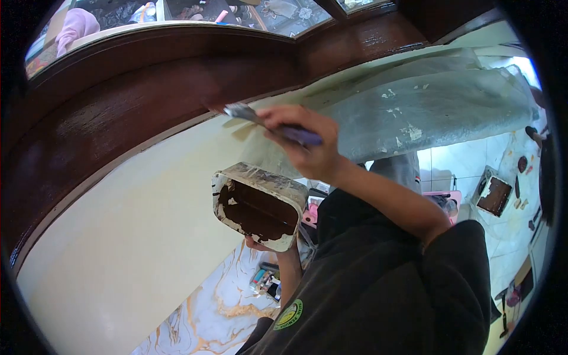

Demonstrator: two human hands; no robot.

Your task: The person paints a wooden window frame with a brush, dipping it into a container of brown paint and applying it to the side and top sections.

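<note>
My right hand is closed around the purple handle of a paintbrush, its metal ferrule and bristles pointing left near the dark brown wood frame. The bristle tip is somewhat blurred. Lower down, my left hand holds a paint-smeared white container from underneath; most of its fingers are hidden. The container is tilted with its opening facing me, and dark brown paint shows inside. Brush and container are apart.
Cloudy plastic sheeting hangs at the right below the frame. A cream wall fills the left. Another paint container stands on the tiled floor, near a pink container. Glass panes are at the top.
</note>
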